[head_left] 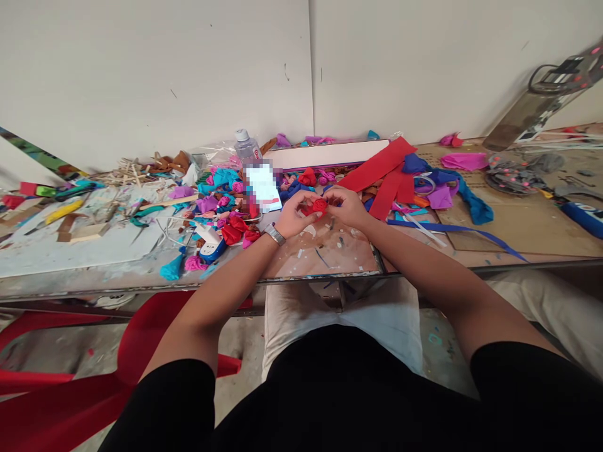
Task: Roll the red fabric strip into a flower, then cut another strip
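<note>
A small red rose (319,206), coiled from what looks like crepe paper, is held just above the near part of the table. My left hand (296,216), a metal-banded watch (274,235) on its wrist, has thumb and fingers curled around the rose from the left. From the right, my right hand (347,206) pinches at the rose's edge, with its fingertips partly hidden. Wide red paper strips (377,169) lie just beyond the right hand. A lit phone (264,187), its screen partly blurred, leans behind the left hand.
Coloured paper scraps and finished flowers (223,198) pile up left of my hands. A water bottle (247,149) stands behind the phone. A white charger (208,235) sits near the table's front edge. Cardboard (509,220) and a tilted dark bottle (527,116) occupy the right. A red chair (141,339) stands lower left.
</note>
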`<state>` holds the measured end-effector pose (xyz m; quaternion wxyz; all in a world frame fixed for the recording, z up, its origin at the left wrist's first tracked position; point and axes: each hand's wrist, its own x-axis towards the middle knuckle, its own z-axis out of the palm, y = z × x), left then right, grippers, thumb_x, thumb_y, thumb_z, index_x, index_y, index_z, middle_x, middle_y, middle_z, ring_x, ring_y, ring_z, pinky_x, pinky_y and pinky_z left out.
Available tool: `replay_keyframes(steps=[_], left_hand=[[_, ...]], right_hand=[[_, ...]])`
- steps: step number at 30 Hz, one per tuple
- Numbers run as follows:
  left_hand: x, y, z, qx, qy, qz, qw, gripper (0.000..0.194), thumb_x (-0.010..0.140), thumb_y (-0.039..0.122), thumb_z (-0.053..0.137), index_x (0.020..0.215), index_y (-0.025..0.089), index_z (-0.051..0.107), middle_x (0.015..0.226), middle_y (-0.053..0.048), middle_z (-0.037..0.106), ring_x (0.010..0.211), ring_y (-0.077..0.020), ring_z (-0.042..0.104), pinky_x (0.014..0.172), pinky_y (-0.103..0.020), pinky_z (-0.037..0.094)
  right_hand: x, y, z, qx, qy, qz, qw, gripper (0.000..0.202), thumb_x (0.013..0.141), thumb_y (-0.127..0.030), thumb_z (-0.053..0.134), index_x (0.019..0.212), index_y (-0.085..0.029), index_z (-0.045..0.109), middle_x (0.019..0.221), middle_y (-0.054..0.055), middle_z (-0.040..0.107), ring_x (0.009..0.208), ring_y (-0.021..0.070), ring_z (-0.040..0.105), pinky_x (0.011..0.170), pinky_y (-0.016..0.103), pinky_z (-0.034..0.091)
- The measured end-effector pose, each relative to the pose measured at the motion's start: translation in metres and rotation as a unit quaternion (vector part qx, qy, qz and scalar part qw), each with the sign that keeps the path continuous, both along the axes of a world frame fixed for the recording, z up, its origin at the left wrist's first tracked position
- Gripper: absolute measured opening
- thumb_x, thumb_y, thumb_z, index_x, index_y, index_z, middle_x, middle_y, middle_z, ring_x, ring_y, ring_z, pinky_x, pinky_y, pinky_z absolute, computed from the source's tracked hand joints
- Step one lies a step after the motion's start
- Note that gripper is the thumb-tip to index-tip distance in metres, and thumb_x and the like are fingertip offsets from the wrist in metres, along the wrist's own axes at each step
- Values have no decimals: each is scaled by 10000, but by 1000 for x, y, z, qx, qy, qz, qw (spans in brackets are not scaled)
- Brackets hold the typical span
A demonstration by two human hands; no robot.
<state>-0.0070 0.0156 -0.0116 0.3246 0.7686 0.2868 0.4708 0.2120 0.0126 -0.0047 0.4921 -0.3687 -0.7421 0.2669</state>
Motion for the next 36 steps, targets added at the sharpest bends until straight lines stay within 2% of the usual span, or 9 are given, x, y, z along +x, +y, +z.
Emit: replay_keyframes(steps=[4, 9, 15, 18, 23, 26, 30, 33, 36], left_hand=[[0, -2, 5, 14, 1, 11, 1000, 436, 803, 412, 871, 1183, 231, 758, 1143, -86, 707, 965, -203, 642, 836, -329, 537], [0, -2, 7, 7, 3, 22, 1000, 358, 798, 387, 865, 1088, 213, 748, 1110, -77, 711, 948, -196, 637, 814, -321, 532], [1, 1, 2, -32, -24, 14, 999, 406, 789, 383, 872, 1108, 204, 694, 949, -33, 697, 833, -158, 630, 754, -289, 517], [0, 1, 1, -29, -8, -3, 1000, 468, 826, 411, 846, 1223, 216, 693, 1031, -56, 730, 879, -171, 663, 764, -290, 526], [-1, 2, -1, -35, 4, 6, 999, 393, 873, 482, 806, 1148, 208, 743, 1051, -69, 759, 891, -186, 685, 801, -317, 556], [0, 4, -2, -60, -25, 4, 998, 425, 857, 520, 825, 1126, 200, 750, 1003, -67, 766, 854, -185, 700, 817, -336, 577], [1, 8, -4, -105, -87, -3, 991, 494, 808, 578, 865, 1082, 189, 735, 1016, -80, 783, 866, -199, 734, 838, -361, 604], [2, 10, -5, -125, -113, -6, 986, 531, 784, 602, 882, 1075, 188, 720, 1022, -83, 787, 885, -204, 746, 857, -375, 618], [2, 10, -6, -126, -116, -10, 985, 543, 783, 601, 888, 1098, 194, 712, 1070, -90, 785, 924, -207, 756, 883, -384, 626]], right_hand=[[0, 0, 0, 1, -16, -7, 1000, 276, 803, -469, 795, 880, -210, 743, 945, 49, 714, 780, 180, 596, 698, 321, 462], [0, -1, 0, -4, -18, -5, 1000, 234, 792, -408, 768, 892, -198, 743, 974, 61, 719, 851, 202, 633, 731, 324, 467], [0, 0, -2, -50, 8, 7, 999, 254, 834, -429, 715, 920, -190, 728, 867, 24, 721, 679, 149, 562, 663, 304, 444], [0, 0, -2, -59, 16, 15, 998, 266, 825, -448, 727, 885, -190, 718, 812, 19, 711, 688, 155, 580, 650, 294, 445], [-1, -2, 0, -71, 17, 14, 997, 300, 820, -481, 743, 873, -187, 721, 790, 23, 706, 692, 163, 596, 641, 295, 452], [-2, -4, 2, -63, 28, 14, 998, 343, 873, -530, 715, 938, -193, 724, 865, 36, 732, 749, 178, 625, 693, 309, 488], [0, -8, 5, -31, 38, 6, 999, 440, 934, -604, 682, 1133, -213, 708, 1025, 59, 751, 835, 194, 650, 761, 327, 516], [1, -11, 7, -14, 10, 24, 1000, 604, 856, -622, 793, 1301, -234, 662, 1206, 91, 739, 917, 217, 677, 764, 331, 529], [0, -11, 6, -2, 3, 37, 999, 657, 805, -606, 856, 1314, -239, 660, 1313, 112, 721, 1067, 254, 696, 861, 359, 555]])
